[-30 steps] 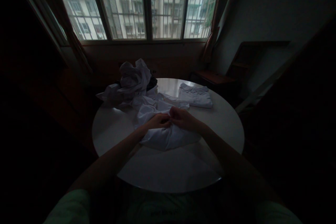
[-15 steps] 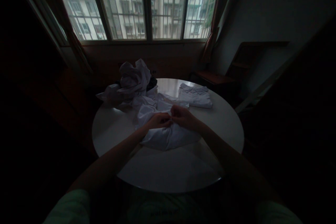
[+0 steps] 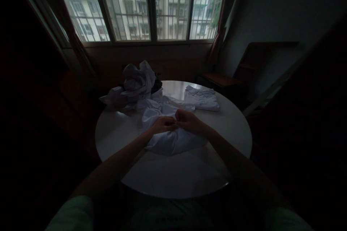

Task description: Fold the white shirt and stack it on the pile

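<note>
A white garment point(image 3: 173, 142), probably a shirt, lies spread and wrinkled on the round white table point(image 3: 173, 177) in front of me. My left hand point(image 3: 164, 124) and my right hand point(image 3: 188, 121) meet over its middle, fingertips close together. Both pinch the cloth there, drawing up a small gather. The exact spot between the fingers is too dark and small to make out. Beyond my hands the garment's far part point(image 3: 151, 113) runs in loose folds toward the back of the table.
At the back left, a heap of crumpled white clothes point(image 3: 138, 83) overhangs the table edge, with a dark piece point(image 3: 157, 86) in it. A folded white garment point(image 3: 202, 98) lies at the back right. A wooden chair point(image 3: 222, 78) stands beyond, near the barred window point(image 3: 127, 11).
Both hands stay pinched on the white garment at nearly the same spot. The right hand has shifted very slightly left; the rest looks unchanged.
</note>
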Demonstrator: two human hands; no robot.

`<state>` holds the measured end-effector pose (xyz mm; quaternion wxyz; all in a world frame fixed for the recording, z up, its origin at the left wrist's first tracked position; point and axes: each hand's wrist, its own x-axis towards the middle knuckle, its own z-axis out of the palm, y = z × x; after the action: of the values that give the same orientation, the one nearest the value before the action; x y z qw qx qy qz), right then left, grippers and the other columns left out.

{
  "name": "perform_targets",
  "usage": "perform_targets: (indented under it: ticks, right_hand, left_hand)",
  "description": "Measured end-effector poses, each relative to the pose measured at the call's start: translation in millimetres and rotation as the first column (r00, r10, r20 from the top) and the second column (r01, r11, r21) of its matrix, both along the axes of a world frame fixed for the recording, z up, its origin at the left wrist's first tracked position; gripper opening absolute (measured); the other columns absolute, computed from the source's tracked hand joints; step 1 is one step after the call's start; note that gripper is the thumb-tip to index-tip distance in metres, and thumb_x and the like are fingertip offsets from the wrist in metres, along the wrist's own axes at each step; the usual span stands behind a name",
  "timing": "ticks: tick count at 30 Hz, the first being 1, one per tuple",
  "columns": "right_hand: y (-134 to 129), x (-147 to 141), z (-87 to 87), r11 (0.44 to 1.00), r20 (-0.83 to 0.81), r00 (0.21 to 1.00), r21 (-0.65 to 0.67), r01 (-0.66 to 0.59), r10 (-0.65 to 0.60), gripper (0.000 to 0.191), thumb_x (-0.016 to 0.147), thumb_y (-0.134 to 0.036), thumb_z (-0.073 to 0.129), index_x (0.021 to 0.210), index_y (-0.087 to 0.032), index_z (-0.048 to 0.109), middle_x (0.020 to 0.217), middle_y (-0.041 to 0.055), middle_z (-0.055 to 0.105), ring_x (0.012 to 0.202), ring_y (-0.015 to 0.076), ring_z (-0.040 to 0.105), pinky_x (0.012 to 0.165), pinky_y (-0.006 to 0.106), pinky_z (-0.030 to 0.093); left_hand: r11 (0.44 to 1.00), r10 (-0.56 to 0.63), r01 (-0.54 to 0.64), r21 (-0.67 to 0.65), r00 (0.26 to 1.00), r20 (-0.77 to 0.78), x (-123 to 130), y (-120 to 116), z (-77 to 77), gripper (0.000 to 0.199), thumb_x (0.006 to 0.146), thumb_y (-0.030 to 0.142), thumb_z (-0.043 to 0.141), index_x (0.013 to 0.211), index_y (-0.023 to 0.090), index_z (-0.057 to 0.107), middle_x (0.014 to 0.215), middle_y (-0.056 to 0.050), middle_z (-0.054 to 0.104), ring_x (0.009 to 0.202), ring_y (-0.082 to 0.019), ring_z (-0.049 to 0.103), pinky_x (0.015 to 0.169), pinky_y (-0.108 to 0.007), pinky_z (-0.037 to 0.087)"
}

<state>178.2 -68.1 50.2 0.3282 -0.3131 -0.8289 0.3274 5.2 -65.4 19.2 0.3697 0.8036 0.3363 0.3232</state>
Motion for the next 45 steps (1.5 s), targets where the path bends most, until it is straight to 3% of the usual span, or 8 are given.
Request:
perform_targets:
  ticks: [3, 11, 18, 28, 38, 45]
  right_hand:
    - [-0.5, 1.3, 1.0, 0.999, 0.027, 1.0, 0.035, -0.003, 0.002, 0.007, 0.065, -0.016, 0.049, 0.068, -0.018, 0.043, 0.058, -0.0056, 0.041, 0.054, 0.0074, 0.036, 0.051, 0.02, 0.027]
    - [5.8, 4.0, -2.0, 0.979, 0.075, 0.987, 0.157, 0.127, -0.14, 0.008, 0.065, -0.016, 0.05, 0.071, -0.018, 0.045, 0.057, -0.006, 0.042, 0.052, 0.0075, 0.038, 0.051, 0.02, 0.029]
    - [-7.3, 3.2, 6.1, 0.978, 0.214, 0.977, 0.204, -0.051, 0.006, 0.028, 0.07, -0.039, 0.063, 0.065, -0.017, 0.047, 0.054, -0.0055, 0.042, 0.05, 0.0063, 0.037, 0.048, 0.02, 0.026]
    - [-4.0, 6.6, 4.7, 0.976, 0.211, 0.977, 0.211, -0.05, 0.004, 0.009, 0.068, -0.018, 0.059, 0.063, -0.016, 0.051, 0.057, -0.0041, 0.048, 0.052, 0.0064, 0.042, 0.05, 0.019, 0.03]
    - [-0.5, 11.4, 6.1, 0.978, 0.205, 0.975, 0.172, -0.117, 0.08, 0.01, 0.071, -0.023, 0.059, 0.068, -0.015, 0.054, 0.064, -0.0005, 0.054, 0.059, 0.0098, 0.05, 0.054, 0.021, 0.039]
    - [0.4, 12.3, 3.1, 0.957, 0.191, 0.976, 0.248, -0.152, 0.105, 0.004, 0.068, -0.015, 0.058, 0.07, -0.015, 0.055, 0.074, 0.0012, 0.053, 0.066, 0.0104, 0.053, 0.06, 0.022, 0.042]
  left_hand:
    - [1.0, -0.016, 0.016, 0.002, 1.0, 0.026, -0.2, -1.5, -0.9, 0.015, 0.07, 0.026, 0.056, 0.069, 0.011, 0.058, 0.066, 0.001, 0.05, 0.062, -0.009, 0.044, 0.057, -0.02, 0.036]
    - [0.999, 0.01, -0.008, 0.054, 0.999, -0.042, 1.7, -5.5, 3.3, 0.013, 0.068, 0.024, 0.057, 0.063, 0.012, 0.057, 0.06, 0.003, 0.048, 0.059, -0.009, 0.043, 0.055, -0.019, 0.034]
    - [0.999, -0.011, 0.012, -0.053, 1.0, 0.015, 3.4, -7.3, 4.8, 0.019, 0.068, 0.028, 0.062, 0.075, 0.011, 0.064, 0.065, 0.001, 0.058, 0.063, -0.011, 0.049, 0.057, -0.019, 0.037]
    - [0.999, 0.043, -0.042, 0.03, 0.998, -0.05, 1.5, 0.2, -5.8, 0.019, 0.071, 0.026, 0.059, 0.078, 0.01, 0.066, 0.063, 0.0, 0.059, 0.059, -0.01, 0.048, 0.055, -0.019, 0.036]
    - [0.999, 0.016, -0.013, 0.047, 0.997, -0.076, 0.1, -1.0, -3.8, 0.025, 0.073, 0.035, 0.057, 0.071, 0.011, 0.064, 0.056, 0.003, 0.049, 0.054, -0.007, 0.042, 0.05, -0.018, 0.03]
    - [1.0, -0.002, 0.001, -0.017, 0.998, -0.069, 0.0, 0.8, -5.4, 0.023, 0.071, 0.033, 0.058, 0.075, 0.011, 0.065, 0.059, 0.003, 0.052, 0.056, -0.008, 0.045, 0.051, -0.018, 0.032]
